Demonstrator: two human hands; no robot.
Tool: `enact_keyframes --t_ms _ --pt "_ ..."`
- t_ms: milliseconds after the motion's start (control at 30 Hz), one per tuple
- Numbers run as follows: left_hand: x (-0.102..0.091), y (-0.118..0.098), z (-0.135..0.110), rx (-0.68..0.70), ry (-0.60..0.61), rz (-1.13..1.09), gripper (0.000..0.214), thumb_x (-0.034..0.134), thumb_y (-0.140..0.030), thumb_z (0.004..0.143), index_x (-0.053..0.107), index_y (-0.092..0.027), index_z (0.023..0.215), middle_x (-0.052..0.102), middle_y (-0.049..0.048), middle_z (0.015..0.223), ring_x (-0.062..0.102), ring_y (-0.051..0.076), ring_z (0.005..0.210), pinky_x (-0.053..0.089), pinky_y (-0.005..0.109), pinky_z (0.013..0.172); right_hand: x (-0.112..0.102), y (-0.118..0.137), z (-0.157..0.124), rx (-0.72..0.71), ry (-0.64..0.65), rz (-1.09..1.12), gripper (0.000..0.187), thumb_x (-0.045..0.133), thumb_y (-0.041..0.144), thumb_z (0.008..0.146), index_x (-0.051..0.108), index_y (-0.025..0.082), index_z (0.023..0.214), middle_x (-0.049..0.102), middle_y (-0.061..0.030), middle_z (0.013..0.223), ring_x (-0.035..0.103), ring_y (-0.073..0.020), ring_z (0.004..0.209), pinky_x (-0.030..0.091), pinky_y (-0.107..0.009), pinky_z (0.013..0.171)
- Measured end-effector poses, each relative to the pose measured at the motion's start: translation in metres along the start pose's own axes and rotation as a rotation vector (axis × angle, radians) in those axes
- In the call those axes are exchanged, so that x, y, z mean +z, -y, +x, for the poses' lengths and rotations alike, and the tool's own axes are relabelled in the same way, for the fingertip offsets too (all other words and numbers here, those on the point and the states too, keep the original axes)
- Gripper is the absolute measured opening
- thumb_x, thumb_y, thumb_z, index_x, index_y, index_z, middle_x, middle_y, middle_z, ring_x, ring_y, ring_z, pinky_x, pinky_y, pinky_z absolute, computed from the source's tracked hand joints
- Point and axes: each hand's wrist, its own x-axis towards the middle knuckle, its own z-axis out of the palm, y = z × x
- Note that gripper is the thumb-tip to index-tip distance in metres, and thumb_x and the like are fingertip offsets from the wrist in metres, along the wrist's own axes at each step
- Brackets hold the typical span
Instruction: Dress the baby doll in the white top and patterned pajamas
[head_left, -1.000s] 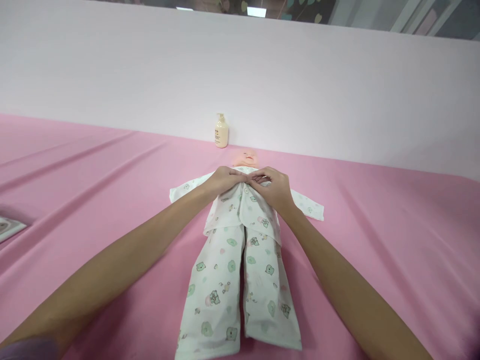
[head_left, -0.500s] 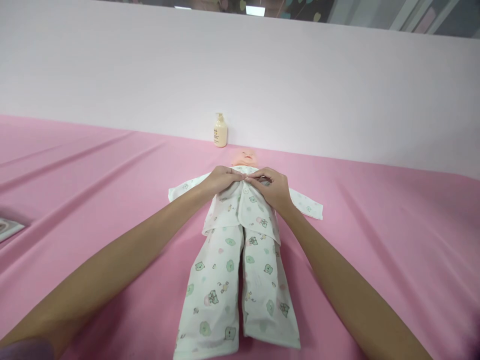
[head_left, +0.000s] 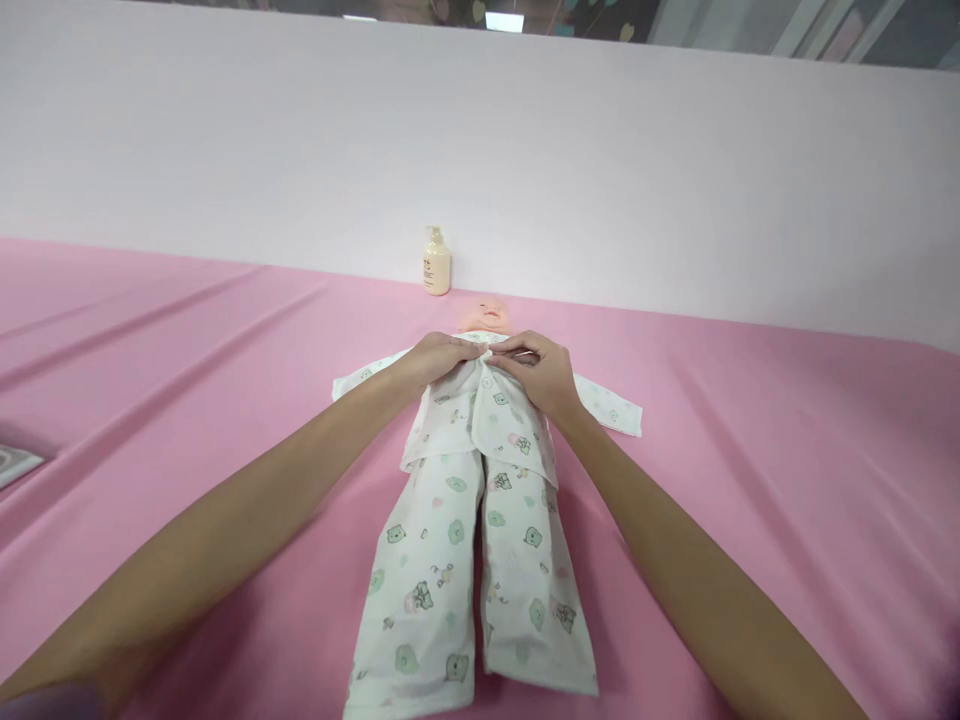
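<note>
A baby doll (head_left: 484, 314) lies on its back on the pink cloth (head_left: 750, 470), head towards the wall. It wears a white printed pyjama top (head_left: 487, 425) and matching trousers (head_left: 465, 580). My left hand (head_left: 439, 357) and my right hand (head_left: 541, 372) meet at the top of the shirt front, just below the doll's chin. Both hands have their fingers pinched on the fabric edges near the collar. The doll's arms lie spread in their sleeves to either side.
A cream pump bottle (head_left: 436, 262) stands against the pale wall behind the doll's head. A flat patterned item (head_left: 11, 464) pokes in at the far left edge. The pink cloth has long folds running across the left side.
My hands have stayed pinched at the collar, with small finger shifts only. The view has drifted slightly, so the doll sits a little lower left.
</note>
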Motion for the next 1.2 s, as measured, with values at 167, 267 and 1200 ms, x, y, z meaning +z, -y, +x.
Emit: enact_keyframes --t_ms 167,267,1200 --pt "0.000 0.002 0.003 0.013 -0.008 0.004 0.040 0.093 -0.048 0.072 0.085 -0.012 0.089 0.082 0.0140 0.097 0.076 0.030 0.094 0.058 0.033 0.077 0.004 0.001 0.000 -0.139 -0.010 -0.122 0.018 0.084 0.040 0.087 0.079 0.024 0.096 0.079 -0.0039 0.098 0.077 -0.0196 0.087 0.068 -0.035 0.083" --pt "-0.001 0.003 0.002 0.033 -0.006 0.006 0.046 0.093 -0.052 0.071 0.086 -0.013 0.093 0.082 0.0132 0.096 0.075 0.028 0.092 0.057 0.033 0.076 0.004 0.000 -0.001 -0.225 -0.017 -0.208 0.012 0.080 0.035 0.090 0.078 0.025 0.096 0.076 -0.0041 0.096 0.075 -0.0187 0.085 0.068 -0.034 0.082" --pt "-0.008 0.010 0.003 0.290 -0.013 0.340 0.031 0.085 -0.038 0.076 0.072 -0.019 0.097 0.066 0.0009 0.087 0.056 0.014 0.071 0.043 0.025 0.065 -0.004 -0.009 0.005 -0.160 0.149 -0.131 0.031 0.080 0.054 0.090 0.080 0.026 0.103 0.077 -0.0058 0.107 0.074 -0.0200 0.090 0.066 -0.038 0.090"
